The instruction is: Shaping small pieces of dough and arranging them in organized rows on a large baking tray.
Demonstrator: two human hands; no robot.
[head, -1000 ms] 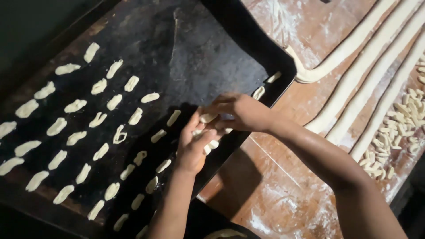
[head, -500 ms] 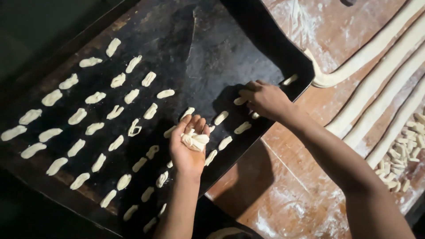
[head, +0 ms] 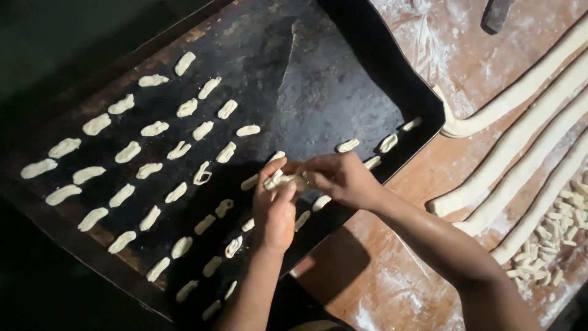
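Pale dough pieces point(head: 283, 180) sit bunched in the left hand point(head: 275, 211), which is cupped around them above the black baking tray point(head: 318, 79); the right hand point(head: 343, 179) meets it, fingertips pinched on one piece at the edge of the bunch. Rows of shaped pieces point(head: 153, 129) run slantwise across the tray, each apart from its neighbours. To do this well, it seems wise to lift one piece cleanly so the rest do not cling; lay it in line with the near row by the tray's rim, keeping the same gap; press lightly, since soft dough should deform easily. Long dough ropes point(head: 520, 153) and cut bits point(head: 560, 227) lie on the floured wooden bench point(head: 380, 270), well apart.
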